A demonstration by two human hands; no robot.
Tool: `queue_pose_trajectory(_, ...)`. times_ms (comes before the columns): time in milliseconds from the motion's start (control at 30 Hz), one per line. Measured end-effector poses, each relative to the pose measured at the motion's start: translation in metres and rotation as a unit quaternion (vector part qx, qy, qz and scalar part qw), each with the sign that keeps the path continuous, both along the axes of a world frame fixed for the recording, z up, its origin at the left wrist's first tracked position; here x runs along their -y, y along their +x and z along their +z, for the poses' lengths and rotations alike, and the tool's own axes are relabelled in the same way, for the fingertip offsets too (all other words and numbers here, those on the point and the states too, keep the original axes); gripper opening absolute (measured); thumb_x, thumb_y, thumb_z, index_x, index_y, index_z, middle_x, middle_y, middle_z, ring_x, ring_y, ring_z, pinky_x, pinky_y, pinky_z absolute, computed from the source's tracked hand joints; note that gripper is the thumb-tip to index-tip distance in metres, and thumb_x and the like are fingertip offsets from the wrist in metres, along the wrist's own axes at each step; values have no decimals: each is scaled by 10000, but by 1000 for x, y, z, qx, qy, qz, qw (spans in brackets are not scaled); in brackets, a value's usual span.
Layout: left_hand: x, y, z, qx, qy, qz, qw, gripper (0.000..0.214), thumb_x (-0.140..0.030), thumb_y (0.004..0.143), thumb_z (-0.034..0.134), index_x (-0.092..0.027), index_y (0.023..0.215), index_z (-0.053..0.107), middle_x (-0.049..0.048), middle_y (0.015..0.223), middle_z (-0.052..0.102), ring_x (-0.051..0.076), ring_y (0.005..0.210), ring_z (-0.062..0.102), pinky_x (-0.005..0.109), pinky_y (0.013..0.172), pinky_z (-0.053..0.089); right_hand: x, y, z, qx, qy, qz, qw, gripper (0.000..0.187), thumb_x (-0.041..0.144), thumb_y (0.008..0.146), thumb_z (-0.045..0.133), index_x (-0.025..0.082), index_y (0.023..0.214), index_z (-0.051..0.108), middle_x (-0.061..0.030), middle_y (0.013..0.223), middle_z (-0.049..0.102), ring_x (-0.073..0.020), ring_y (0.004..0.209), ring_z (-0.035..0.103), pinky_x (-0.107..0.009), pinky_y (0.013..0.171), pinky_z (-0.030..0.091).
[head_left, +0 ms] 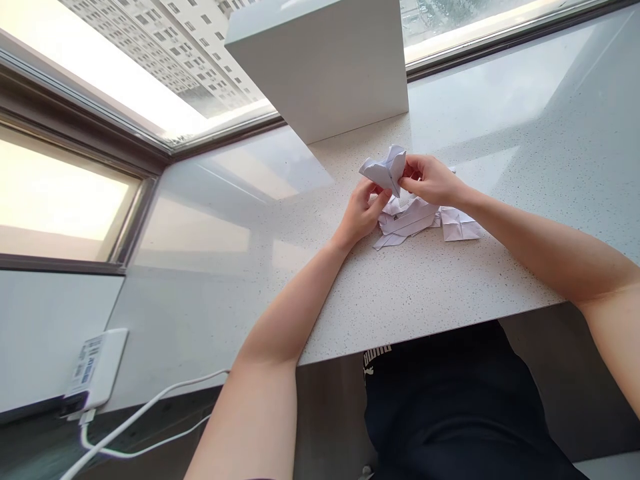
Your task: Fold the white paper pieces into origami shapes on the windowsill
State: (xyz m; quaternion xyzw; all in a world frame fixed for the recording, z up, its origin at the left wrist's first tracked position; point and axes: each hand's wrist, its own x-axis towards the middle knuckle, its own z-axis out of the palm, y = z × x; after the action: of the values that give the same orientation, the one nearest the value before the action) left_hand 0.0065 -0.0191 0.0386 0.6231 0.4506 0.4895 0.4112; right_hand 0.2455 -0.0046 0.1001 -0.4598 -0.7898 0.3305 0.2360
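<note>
A white folded paper piece [384,171], spread at the top and narrowing to a point below, is held up above the counter. My left hand [361,212] pinches its lower left side between thumb and fingers. On its right side, my right hand [431,180] grips the edge with thumb and fingertips. Under the hands lies a heap of folded white paper strips [410,219], partly hidden by them. Just right of the heap, a creased paper square [459,224] rests flat on the counter.
The speckled white counter [280,280] runs along the windows. A large white box-shaped block [340,73] stands behind the hands. At the lower left, a white power adapter [103,370] has a white cable [150,404] looping from it.
</note>
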Motion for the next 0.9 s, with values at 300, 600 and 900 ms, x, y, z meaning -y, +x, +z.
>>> queue_pose_trajectory(300, -2, 2, -7, -5, -13, 9, 1000, 311, -461, 1034, 1048, -269, 965, 813, 50, 933, 812, 328, 1158, 840, 478, 1155, 676, -2, 3, -4, 46, 3, 11, 999, 324, 387, 1046, 691, 193, 1258, 840, -134, 1179, 870, -283, 967, 721, -387, 875, 583)
queue_pose_trajectory(600, -1, -1, -8, -28, 9, -7, 1000, 277, -510, 1041, 1012, -273, 1003, 874, 63, 953, 883, 298, 1030, 859, 449, 1062, 701, 5, 4, 6, 49, 27, 18, 998, 333, 377, 1076, 669, 203, 1298, 846, -127, 1164, 867, -301, 997, 727, -402, 930, 581)
queue_pose_trajectory(900, -5, -4, -15, -77, 49, -31, 995, 438, -670, 1112, 895, -236, 1064, 873, 102, 999, 913, 291, 956, 879, 415, 889, 713, -7, 7, -16, -38, 19, 27, 999, 168, 337, 1003, 730, 226, 1105, 805, -88, 1001, 824, -273, 900, 676, -411, 888, 570)
